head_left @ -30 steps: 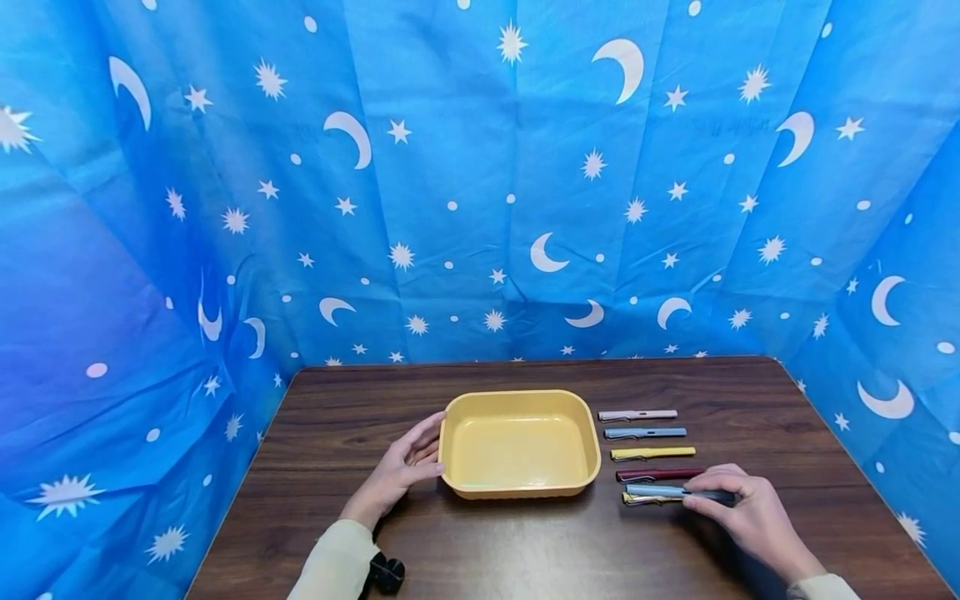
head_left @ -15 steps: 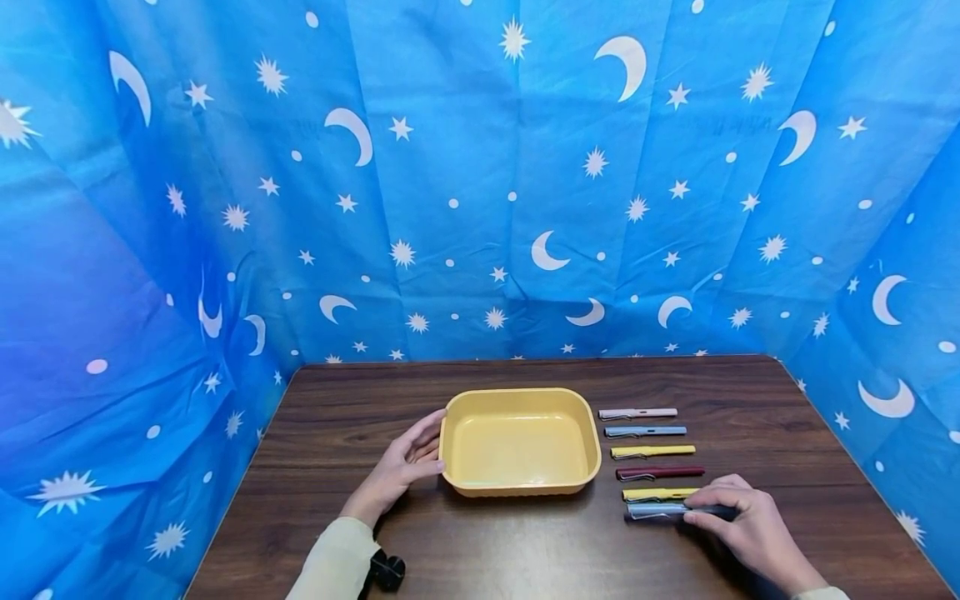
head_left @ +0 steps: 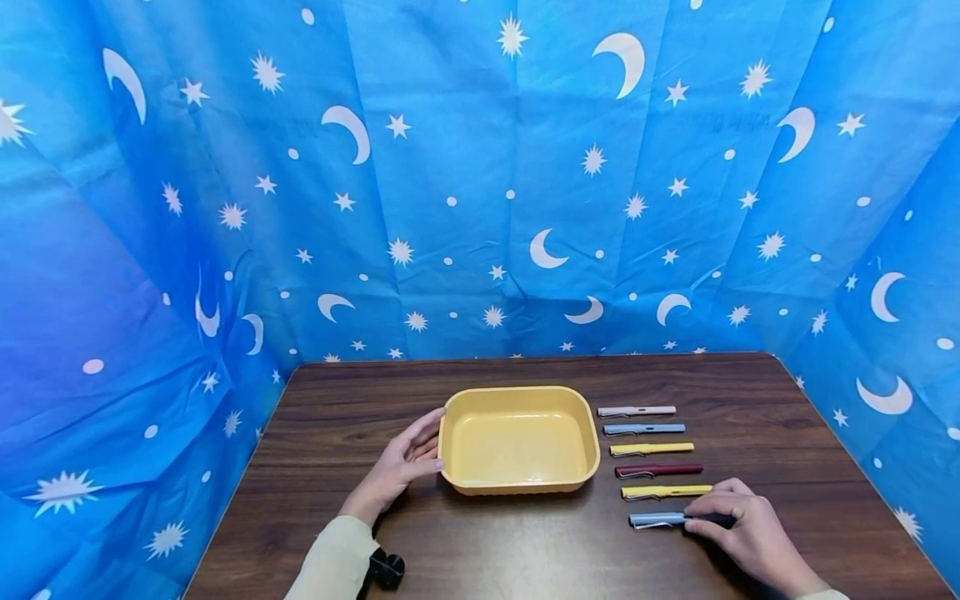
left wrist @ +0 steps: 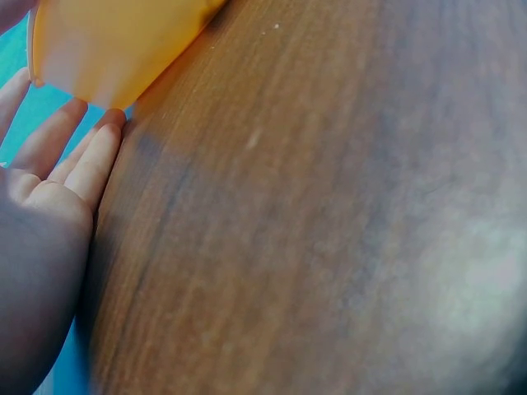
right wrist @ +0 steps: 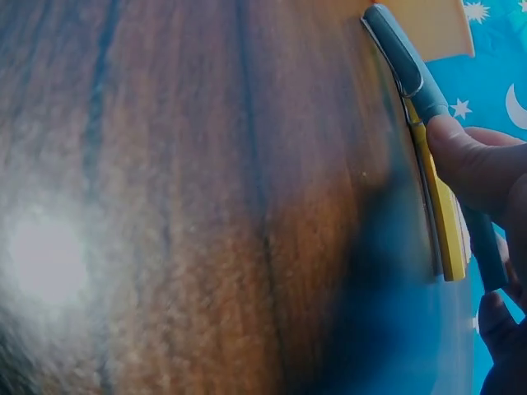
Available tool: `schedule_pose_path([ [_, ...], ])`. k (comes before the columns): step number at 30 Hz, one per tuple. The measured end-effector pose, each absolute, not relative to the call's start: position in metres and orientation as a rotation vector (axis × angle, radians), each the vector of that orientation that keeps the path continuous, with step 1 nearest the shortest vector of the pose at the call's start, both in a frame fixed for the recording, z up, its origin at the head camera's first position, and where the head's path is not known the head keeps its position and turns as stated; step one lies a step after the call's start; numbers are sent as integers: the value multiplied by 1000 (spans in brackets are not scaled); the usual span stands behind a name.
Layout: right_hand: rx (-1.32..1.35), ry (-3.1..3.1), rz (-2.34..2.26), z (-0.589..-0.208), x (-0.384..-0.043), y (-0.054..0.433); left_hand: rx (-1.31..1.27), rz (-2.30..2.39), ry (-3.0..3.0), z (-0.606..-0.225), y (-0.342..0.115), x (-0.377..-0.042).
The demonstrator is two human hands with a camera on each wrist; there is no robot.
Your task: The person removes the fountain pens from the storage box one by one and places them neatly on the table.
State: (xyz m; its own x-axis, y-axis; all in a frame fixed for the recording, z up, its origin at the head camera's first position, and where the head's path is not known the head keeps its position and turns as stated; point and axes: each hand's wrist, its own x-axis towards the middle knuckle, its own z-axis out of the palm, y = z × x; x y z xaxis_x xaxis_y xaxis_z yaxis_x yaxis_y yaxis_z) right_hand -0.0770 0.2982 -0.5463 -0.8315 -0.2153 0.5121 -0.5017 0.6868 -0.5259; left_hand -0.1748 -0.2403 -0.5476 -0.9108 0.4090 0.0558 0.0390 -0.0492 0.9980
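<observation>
My left hand [head_left: 393,467] rests against the left wall of a yellow rectangular tray [head_left: 519,487], its fingers fairly straight. Those fingers touch the tray's outer side [left wrist: 107,49] in the left wrist view. With thumb and fingers my right hand [head_left: 753,529] pinches a pen [head_left: 656,520] with a blue-grey cap, a silver clip and a darker barrel. This pen lies lengthwise at the near end of a row, its cap pointing left. Just beyond it is a yellow pen [head_left: 663,492], which also shows behind the held pen's cap [right wrist: 403,58] in the right wrist view.
Farther back in the row lie a dark red pen [head_left: 660,471], another yellow pen [head_left: 652,450], a blue-grey pen [head_left: 645,429] and a pale pinkish pen [head_left: 637,412]. They line the tray's right side on a dark wooden table [head_left: 525,550]. A blue star-patterned cloth [head_left: 450,225] hangs behind.
My right hand has drawn the blue-grey-capped pen toward the near edge, from over the nearer yellow pen to a spot in front of it. The left hand and tray have stayed put.
</observation>
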Motion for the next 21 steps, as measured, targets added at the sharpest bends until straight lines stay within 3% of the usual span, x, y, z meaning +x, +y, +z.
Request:
schedule_pose_path([
  [21, 739, -2443, 657, -549, -85, 300, 476, 2027, 1988, -548, -240, -175],
])
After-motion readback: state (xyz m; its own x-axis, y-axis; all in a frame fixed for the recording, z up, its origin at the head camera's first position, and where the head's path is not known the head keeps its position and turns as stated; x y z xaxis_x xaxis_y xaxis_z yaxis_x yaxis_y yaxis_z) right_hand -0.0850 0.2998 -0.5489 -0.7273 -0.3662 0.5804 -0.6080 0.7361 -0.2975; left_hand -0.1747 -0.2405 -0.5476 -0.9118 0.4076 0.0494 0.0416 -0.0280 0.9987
